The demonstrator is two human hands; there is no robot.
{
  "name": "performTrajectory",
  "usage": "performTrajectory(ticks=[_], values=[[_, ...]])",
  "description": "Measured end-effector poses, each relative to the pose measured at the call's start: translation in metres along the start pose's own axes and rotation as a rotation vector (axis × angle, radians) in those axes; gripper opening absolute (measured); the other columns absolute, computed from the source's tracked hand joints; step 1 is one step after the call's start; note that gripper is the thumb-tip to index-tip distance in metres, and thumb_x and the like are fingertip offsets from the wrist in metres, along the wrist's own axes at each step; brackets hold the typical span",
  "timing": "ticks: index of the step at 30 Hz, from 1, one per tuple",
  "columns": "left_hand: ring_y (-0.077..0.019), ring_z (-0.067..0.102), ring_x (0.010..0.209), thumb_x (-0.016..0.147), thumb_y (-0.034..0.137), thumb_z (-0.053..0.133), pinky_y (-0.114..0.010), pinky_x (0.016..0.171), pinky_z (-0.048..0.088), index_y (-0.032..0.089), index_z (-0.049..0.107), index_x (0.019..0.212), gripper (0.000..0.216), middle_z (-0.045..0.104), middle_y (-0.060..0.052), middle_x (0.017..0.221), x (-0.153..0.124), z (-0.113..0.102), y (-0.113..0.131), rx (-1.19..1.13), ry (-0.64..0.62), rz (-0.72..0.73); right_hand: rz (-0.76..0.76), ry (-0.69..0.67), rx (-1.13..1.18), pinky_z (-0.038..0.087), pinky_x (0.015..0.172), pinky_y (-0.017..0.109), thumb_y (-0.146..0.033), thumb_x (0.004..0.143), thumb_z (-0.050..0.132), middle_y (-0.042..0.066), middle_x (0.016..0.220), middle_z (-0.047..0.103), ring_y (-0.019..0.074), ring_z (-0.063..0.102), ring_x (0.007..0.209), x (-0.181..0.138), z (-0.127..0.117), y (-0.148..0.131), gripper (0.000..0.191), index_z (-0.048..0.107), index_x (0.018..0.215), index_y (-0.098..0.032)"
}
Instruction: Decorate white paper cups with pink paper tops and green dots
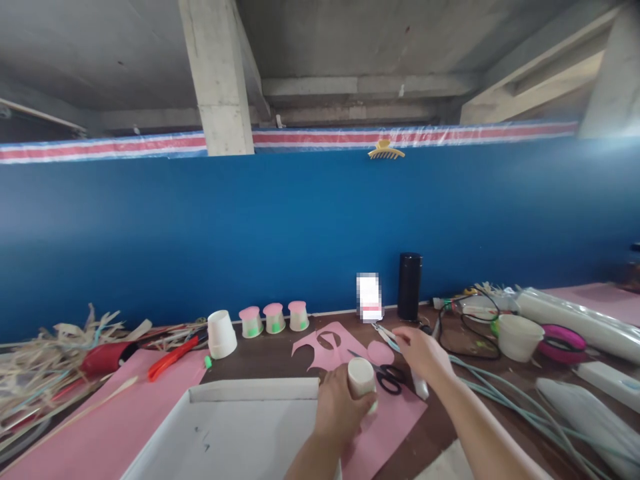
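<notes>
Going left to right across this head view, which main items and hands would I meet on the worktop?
Red-orange object → upturned white cup → three pink-topped cups → left hand gripping a small cup → right hand → white tub → magenta ring.

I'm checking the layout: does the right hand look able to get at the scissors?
Probably yes: the right hand is close by, and the handles of the scissors lie uncovered; the left hand holds the cup.

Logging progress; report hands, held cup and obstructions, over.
Left hand gripping white cup. Right hand near black cylinder, grip unclear. Black-handled scissors between them.
</notes>
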State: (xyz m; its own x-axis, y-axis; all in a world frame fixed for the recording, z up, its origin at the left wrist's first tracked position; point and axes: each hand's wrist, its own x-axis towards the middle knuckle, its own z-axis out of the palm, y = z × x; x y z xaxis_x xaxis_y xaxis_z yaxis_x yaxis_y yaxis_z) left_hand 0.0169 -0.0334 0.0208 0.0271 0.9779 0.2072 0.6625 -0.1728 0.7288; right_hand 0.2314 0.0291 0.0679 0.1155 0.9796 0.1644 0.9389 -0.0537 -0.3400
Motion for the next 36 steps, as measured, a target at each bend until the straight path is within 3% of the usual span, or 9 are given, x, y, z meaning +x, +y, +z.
performTrajectory(ticks=[7,9,12,15,22,34,36], values=[[-0.0266,0.057,0.102,0.065,0.042,0.072,-0.033,0.087,0.041,0.019,0.063,0.112,0.053,0.068,-0.008,0.106,0.000,0.004,-0.004,-0.025,0.010,-0.001,-0.312,-0.284,-0.129,0.045,0.087,0.031,-0.019,0.088,0.053,0.002,0.118,0.068,0.0222,0.062,0.108,0.045,0.007,-0.028,0.026,0.071,0.103,-0.029],[-0.0265,0.057,0.102,0.065,0.043,0.073,-0.032,0.087,0.041,0.020,0.063,0.112,0.053,0.068,-0.007,0.107,0.001,0.005,-0.005,-0.025,0.009,0.000,-0.358,-0.388,-0.188,0.049,0.087,0.035,-0.023,0.090,0.057,0.005,0.120,0.064,0.0220,0.062,0.105,0.055,0.008,-0.032,0.022,0.067,0.109,-0.025],[-0.0266,0.057,0.100,0.065,0.044,0.073,-0.033,0.087,0.041,0.020,0.063,0.110,0.052,0.068,-0.007,0.105,0.002,0.006,-0.004,-0.013,0.020,0.006,-0.403,-0.531,-0.273,0.053,0.086,0.042,-0.034,0.092,0.058,0.008,0.122,0.059,0.0211,0.061,0.102,0.066,0.008,-0.041,0.032,0.057,0.120,-0.019],[-0.0264,0.058,0.097,0.065,0.045,0.072,-0.034,0.085,0.042,0.020,0.064,0.107,0.049,0.068,-0.007,0.102,0.002,0.007,-0.005,-0.006,0.031,0.027,-0.425,-0.617,-0.356,0.053,0.086,0.042,-0.034,0.092,0.058,0.008,0.123,0.059,0.0211,0.061,0.102,0.073,0.007,-0.052,0.034,0.056,0.121,-0.018],[-0.0264,0.057,0.097,0.065,0.045,0.073,-0.034,0.086,0.042,0.020,0.063,0.109,0.052,0.068,-0.007,0.102,0.002,0.006,-0.005,-0.006,0.007,0.031,-0.465,-0.676,-0.491,0.053,0.086,0.042,-0.034,0.092,0.057,0.008,0.123,0.059,0.0212,0.061,0.103,0.079,0.008,-0.070,0.033,0.056,0.121,-0.018],[-0.0257,0.057,0.098,0.065,0.046,0.073,-0.034,0.090,0.041,0.021,0.063,0.112,0.054,0.067,-0.006,0.104,0.003,0.004,-0.002,0.025,-0.016,-0.008,-0.396,-0.661,-0.470,0.053,0.086,0.042,-0.035,0.093,0.056,0.008,0.123,0.059,0.0208,0.061,0.103,0.076,0.000,-0.061,0.033,0.056,0.121,-0.018],[-0.0254,0.057,0.098,0.066,0.047,0.073,-0.034,0.088,0.042,0.021,0.063,0.110,0.052,0.067,-0.006,0.104,0.002,0.003,-0.002,0.015,-0.019,0.003,-0.415,-0.656,-0.443,0.052,0.086,0.041,-0.031,0.088,0.063,0.008,0.119,0.061,0.0226,0.062,0.103,0.075,-0.003,-0.061,0.031,0.060,0.116,-0.020]])
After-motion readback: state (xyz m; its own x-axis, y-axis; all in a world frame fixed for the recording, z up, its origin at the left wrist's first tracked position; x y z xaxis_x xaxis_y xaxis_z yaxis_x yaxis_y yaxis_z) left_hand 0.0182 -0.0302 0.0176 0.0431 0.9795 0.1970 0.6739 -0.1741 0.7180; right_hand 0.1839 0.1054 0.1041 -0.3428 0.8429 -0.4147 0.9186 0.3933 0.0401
